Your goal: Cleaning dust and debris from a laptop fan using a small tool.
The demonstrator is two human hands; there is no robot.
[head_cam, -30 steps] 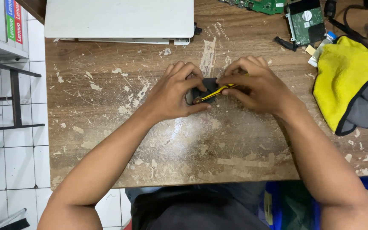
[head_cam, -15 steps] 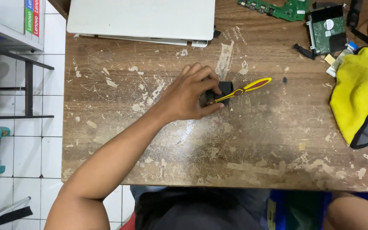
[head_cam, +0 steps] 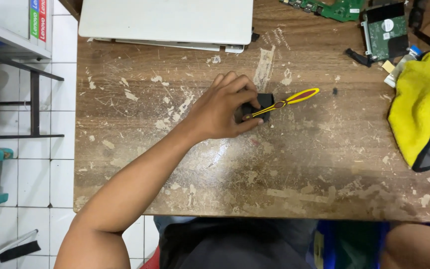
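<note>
A small black block-shaped part (head_cam: pixel 261 105) is gripped by the left hand (head_cam: pixel 222 110) on the worn wooden desk (head_cam: pixel 274 164); the fingers (head_cam: pixel 245 92) are curled over its top and the thumb is pressed against its near side. A slim yellow tool with a dark red inlay (head_cam: pixel 287 101) is seen lying across the black part, its near end tucked under the fingertips and its handle pointing away from the hand to the right and slightly farther off. The hand is thus closed narrowly around the part and the tool's tip.

The right hand is not shown; only a bare piece of the right arm (head_cam: pixel 414 246) is visible at the lower edge, well apart from the left hand.

Beyond the hand, at the far edge of the desk, a closed silver laptop (head_cam: pixel 167 20) is laid flat. Farther right of the hand, a hard drive (head_cam: pixel 385 31) and a green circuit board (head_cam: pixel 337 8) are placed near the far corner, and a yellow cloth with grey edging (head_cam: pixel 421 112) is spread at the right edge. A tiny dark speck, perhaps a screw (head_cam: pixel 334 91), is seen just past the tool's handle end.
</note>
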